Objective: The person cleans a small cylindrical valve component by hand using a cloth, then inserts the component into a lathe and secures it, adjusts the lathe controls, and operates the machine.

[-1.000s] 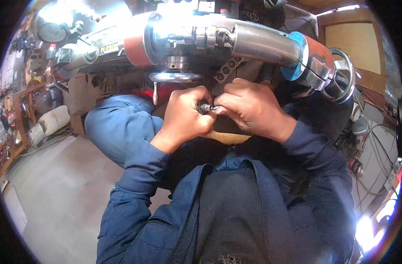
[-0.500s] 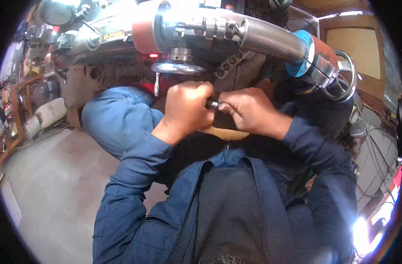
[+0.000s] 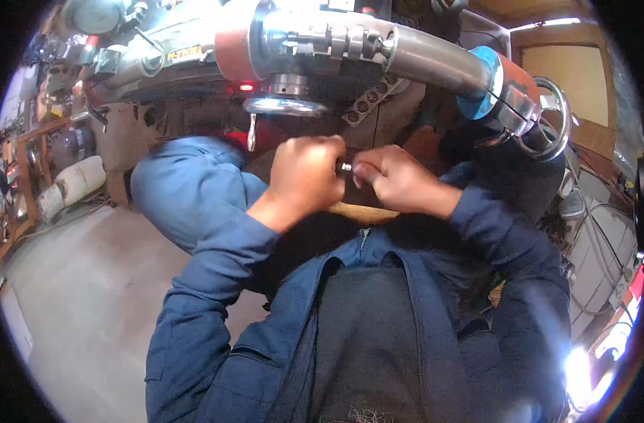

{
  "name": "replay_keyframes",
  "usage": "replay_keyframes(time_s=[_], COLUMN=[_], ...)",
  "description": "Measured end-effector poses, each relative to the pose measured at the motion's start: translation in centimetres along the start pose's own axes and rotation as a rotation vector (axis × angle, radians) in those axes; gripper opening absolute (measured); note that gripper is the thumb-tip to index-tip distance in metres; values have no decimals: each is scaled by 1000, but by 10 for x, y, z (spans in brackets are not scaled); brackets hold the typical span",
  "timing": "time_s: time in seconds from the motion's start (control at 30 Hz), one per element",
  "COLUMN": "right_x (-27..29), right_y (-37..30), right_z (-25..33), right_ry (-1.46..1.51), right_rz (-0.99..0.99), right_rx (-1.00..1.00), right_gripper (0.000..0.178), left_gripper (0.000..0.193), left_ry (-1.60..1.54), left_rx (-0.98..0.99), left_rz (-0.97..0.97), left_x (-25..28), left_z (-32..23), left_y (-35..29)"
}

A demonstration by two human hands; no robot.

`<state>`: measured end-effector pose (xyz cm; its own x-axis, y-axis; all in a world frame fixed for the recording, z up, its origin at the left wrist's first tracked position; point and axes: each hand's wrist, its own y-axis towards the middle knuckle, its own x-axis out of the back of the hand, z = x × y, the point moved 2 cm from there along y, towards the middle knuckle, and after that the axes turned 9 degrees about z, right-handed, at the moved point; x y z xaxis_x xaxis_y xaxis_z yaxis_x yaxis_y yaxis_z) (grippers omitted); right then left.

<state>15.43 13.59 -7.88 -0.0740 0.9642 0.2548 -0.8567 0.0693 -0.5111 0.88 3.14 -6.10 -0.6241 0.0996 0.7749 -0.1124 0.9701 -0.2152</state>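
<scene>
My two hands meet in front of my lap, just below the machine. My left hand is closed in a fist, its fingers curled away from view. From it a small shiny metal piece sticks out toward my right hand; its full shape is hidden. My right hand is closed too, with thumb and bent fingers at the other end of that piece. Above the hands, a metal shaft with several lobes is mounted in the machine. A handwheel with a crank handle hangs nearest my left hand.
A thick steel cylinder runs right to a blue and red machine head with another handwheel. A socket strip lies behind my hands. Cables hang at right; a white roll rests at left.
Both hands have shifted a little, the left one slightly to the right. The right hand's fingers have turned slightly around the small metal piece. The machine looks unchanged.
</scene>
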Motion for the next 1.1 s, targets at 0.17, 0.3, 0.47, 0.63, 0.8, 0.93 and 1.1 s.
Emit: replay_keyframes(time_s=[0.17, 0.3, 0.47, 0.63, 0.8, 0.93, 1.1], right_x=[23, 27, 6, 22, 7, -8, -10], right_y=[-11, -12, 0, -6, -3, 0, 1], right_z=[33, 32, 4, 19, 11, 10, -1], right_ry=[-936, -1037, 159, -614, -677, 288, -48], right_rz=[-384, -318, 155, -268, -287, -71, -285], right_rx=[567, 565, -17, 394, 389, 153, 222], right_gripper=[16, 15, 24, 14, 14, 33, 35], left_gripper=[16, 17, 20, 21, 19, 19, 19], left_ry=[-33, -18, 14, 35, -12, 65, 170], left_rx=[49, 15, -26, 51, 20, -128, -110], left_rz=[35, 72, -65, -25, -113, -361, -399], left_x=[5, 6, 0, 4, -2, -1, -11], left_z=[4, 0, 3, 0, 6, 7, 4], left_y=[3, 3, 3, 5, 8, 9, 9])
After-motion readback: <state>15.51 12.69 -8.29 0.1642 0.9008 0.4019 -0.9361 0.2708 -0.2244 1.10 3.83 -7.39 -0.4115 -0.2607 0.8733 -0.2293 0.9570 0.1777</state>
